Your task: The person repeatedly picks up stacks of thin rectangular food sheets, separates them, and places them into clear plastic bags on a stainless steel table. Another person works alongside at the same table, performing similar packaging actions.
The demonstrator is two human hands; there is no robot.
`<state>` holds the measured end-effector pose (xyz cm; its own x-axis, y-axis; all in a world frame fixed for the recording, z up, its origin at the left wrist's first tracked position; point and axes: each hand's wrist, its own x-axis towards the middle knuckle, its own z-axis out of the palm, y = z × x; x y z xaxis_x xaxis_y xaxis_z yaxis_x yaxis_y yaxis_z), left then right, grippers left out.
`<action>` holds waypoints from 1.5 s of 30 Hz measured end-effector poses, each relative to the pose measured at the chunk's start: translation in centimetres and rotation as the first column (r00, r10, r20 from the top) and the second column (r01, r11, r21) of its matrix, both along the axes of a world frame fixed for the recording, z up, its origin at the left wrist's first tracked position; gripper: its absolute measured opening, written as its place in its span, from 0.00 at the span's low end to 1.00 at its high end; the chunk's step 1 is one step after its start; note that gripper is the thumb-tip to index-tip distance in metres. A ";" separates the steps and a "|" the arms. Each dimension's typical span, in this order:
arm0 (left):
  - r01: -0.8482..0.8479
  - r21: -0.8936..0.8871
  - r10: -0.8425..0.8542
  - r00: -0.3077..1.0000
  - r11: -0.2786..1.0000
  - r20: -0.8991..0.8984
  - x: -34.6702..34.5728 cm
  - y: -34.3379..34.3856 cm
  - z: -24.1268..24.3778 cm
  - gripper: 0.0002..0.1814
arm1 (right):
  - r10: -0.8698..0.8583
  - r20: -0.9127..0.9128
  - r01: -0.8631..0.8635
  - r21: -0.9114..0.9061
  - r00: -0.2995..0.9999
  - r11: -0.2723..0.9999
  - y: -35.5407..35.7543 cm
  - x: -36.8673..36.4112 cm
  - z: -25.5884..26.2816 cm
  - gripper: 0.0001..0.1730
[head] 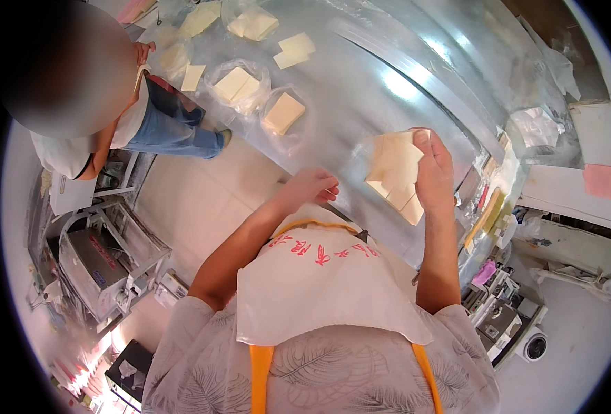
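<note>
My right hand (436, 171) grips the edge of some thin, pale square dough wrappers (396, 155), thumb on top. Below them on the metal worktop (346, 93) lie more wrapper stacks (402, 199), partly hidden by the sheets above. My left hand (308, 187) is blurred and hovers by the table's near edge, fingers loosely curled and a little apart, with nothing seen in it. Ahead of it, a wrapper stack (284, 113) rests on a clear plastic bag (297, 137). Beside that, two adjoining stacks (237, 84) sit in another opened bag.
More wrappers (294, 50) and bagged stacks (253, 23) lie farther back. A co-worker (171, 129) stands at the table's left side. A raised metal strip (419, 83) crosses the worktop. At right are a wooden-looking bar (484, 220) and a crumpled plastic bag (535, 127).
</note>
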<state>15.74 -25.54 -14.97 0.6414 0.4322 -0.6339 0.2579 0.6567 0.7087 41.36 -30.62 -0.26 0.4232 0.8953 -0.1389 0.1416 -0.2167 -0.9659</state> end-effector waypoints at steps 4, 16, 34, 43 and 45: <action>0.040 -0.101 -0.035 0.998 0.994 0.054 2.3 0.8 -0.3 0.20 | 0.136 0.588 -0.150 -0.024 0.797 0.988 0.3 -0.6 -0.2 0.15; 0.006 -0.661 0.422 0.766 0.750 0.486 6.9 1.5 5.1 0.33 | 0.252 0.376 -0.180 -0.216 0.892 0.960 -0.2 -3.5 1.0 0.25; 0.138 -0.011 -0.122 0.910 0.990 0.397 1.7 4.9 11.5 0.33 | 0.574 0.310 -0.560 -0.144 0.758 0.816 0.9 -3.6 4.6 0.18; 0.043 0.419 -0.150 0.962 0.907 0.226 -0.4 2.2 18.7 0.26 | 0.355 0.034 -0.357 0.107 0.934 0.928 0.3 -3.3 4.5 0.24; -0.073 0.426 -0.056 0.957 0.902 0.284 -0.7 1.9 19.4 0.24 | 0.239 -0.635 -0.141 0.202 0.735 0.969 0.1 -3.9 2.1 0.30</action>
<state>15.03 -23.68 4.38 0.7596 0.6256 -0.1781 0.0003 0.2735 0.9619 37.49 -30.52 1.83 0.0930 0.9771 -0.1914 -0.5061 -0.1192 -0.8542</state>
